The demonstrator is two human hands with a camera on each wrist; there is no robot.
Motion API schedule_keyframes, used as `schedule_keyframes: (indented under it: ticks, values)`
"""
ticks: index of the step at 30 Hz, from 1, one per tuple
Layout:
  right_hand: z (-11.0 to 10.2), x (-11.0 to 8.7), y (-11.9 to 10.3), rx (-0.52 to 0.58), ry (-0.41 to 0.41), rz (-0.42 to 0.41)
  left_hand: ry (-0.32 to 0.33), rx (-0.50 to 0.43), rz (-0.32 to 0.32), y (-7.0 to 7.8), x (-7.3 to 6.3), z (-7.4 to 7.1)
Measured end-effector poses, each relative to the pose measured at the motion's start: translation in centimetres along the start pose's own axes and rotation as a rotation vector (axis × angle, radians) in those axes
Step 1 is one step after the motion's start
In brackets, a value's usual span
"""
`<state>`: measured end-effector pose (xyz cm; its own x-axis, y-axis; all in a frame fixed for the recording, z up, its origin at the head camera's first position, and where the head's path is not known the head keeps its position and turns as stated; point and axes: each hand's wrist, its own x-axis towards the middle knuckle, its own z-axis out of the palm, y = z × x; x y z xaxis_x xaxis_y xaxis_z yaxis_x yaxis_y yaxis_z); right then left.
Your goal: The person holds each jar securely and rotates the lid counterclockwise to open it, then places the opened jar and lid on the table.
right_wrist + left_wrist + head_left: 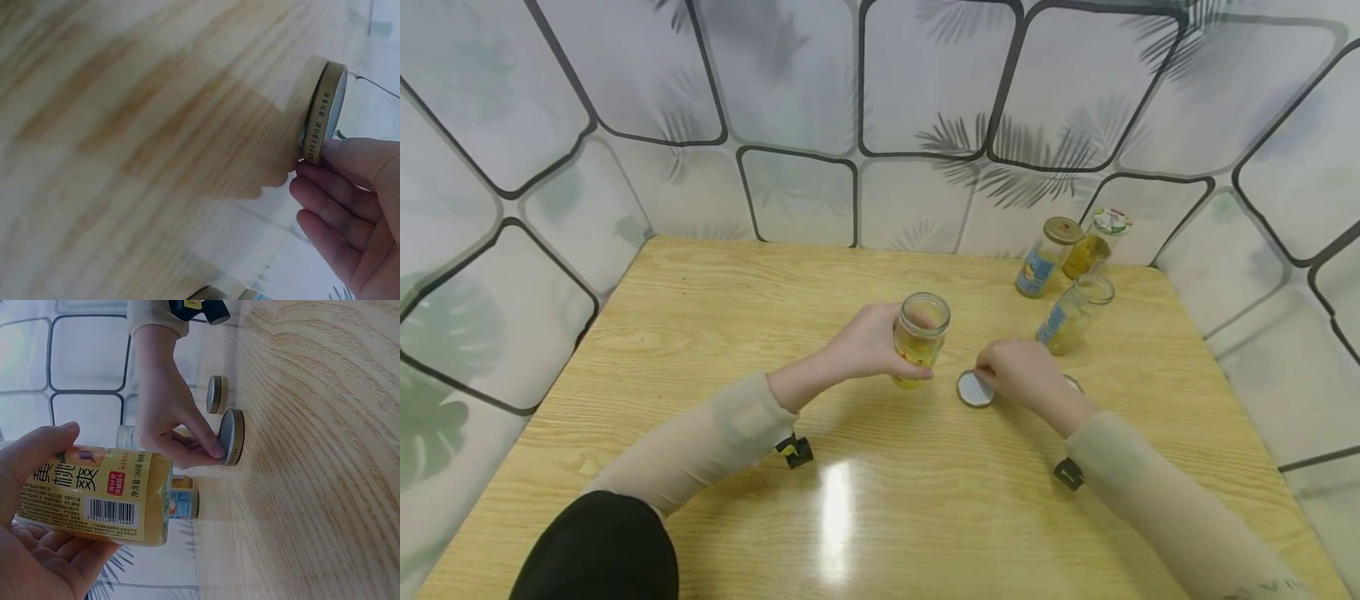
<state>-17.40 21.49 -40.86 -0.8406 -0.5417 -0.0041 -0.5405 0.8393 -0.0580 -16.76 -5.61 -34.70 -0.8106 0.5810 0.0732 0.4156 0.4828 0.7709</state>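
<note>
My left hand point(871, 343) grips a glass jar point(917, 340) round its side. The jar's mouth is uncovered, and its yellow label point(94, 497) with a barcode shows in the left wrist view. To the right of it, my right hand point(1021, 371) pinches the edge of a round metal jar lid point(973, 389) between thumb and fingers. This lid is at the tabletop, pale inside face up, with a gold rim point(324, 115) bearing small print. A second lid point(216, 394) lies just beyond it; in the head view my right wrist mostly covers that one.
At the back right stand a blue-labelled jar with a gold lid point(1040, 260), a jar with a patterned lid point(1093, 246) and an uncovered glass jar point(1075, 315). The wooden table point(737, 308) meets patterned walls point(797, 196) at the back and sides.
</note>
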Motion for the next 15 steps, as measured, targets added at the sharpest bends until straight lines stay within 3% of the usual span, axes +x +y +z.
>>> schedule_keyframes:
  ticks: [15]
  values:
    - [0.37, -0.45, -0.43, -0.014, 0.067, -0.053, 0.009, 0.001, -0.012, 0.19, 0.14, 0.14]
